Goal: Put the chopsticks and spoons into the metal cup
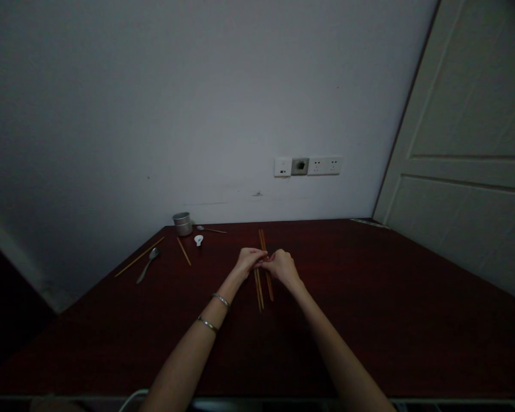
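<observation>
My left hand [249, 259] and my right hand [283, 266] meet over the middle of the dark red table, fingertips almost touching. Both hands are closed in a pinch around thin wooden chopsticks [258, 290]. One pair of chopsticks [269, 286] runs from beyond the fingers to below the right hand. The other sticks come out under the left hand towards me. My fingers cover the middle of the sticks, so which hand grips which one is hidden.
At the back left stand a metal cup [182, 224], a small white spoon [198, 240] and a thin long-handled spoon [212, 230]. Further left lie a metal spoon [148, 265] and two single chopsticks, one short-looking [183, 252]. A wall with sockets [325, 166] borders the table [369, 315].
</observation>
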{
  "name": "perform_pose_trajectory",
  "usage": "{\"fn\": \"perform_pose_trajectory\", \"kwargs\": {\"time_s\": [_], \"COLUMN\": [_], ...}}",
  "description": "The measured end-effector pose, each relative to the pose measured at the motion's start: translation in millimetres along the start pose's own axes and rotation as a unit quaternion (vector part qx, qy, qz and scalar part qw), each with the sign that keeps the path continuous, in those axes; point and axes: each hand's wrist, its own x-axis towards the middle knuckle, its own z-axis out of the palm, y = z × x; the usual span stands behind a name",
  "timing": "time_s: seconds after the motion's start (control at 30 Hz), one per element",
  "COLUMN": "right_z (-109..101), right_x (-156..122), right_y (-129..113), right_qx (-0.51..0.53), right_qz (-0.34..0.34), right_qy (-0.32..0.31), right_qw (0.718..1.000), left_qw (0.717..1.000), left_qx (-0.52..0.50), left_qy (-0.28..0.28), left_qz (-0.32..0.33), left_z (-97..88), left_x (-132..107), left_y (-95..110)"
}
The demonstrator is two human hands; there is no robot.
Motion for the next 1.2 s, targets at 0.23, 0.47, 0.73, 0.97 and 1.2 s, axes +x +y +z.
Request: {"fn": "perform_pose_trajectory", "kwargs": {"time_s": [0.23,0.47,0.73,0.97,1.2], "right_z": [4.0,12.7,15.3,16.0,17.0], "right_x": [-10.7,-23.9,-20.4,-15.8,-12.3], "right_y": [4.0,0.6,-9.4,-11.1,-6.7], "right_qx": [-0.044,-0.091,-0.105,-0.111,-0.109], "right_qz": [0.03,0.014,0.003,0.005,0.002], "right_qy": [-0.043,-0.075,-0.072,-0.076,-0.082], "right_qw": [0.998,0.993,0.992,0.991,0.991], "left_qw": [0.995,0.98,0.973,0.972,0.975], "left_qx": [0.023,-0.065,-0.076,-0.076,-0.071], "left_qy": [0.091,0.182,0.213,0.221,0.208], "left_qz": [0.012,0.049,0.032,0.024,0.021], "left_z": [-16.6,-44.3,-53.9,-57.0,-58.6], "left_x": [9.5,19.6,23.6,25.8,27.5], "left_y": [12.1,8.7,-2.1,-8.8,-14.7]}}
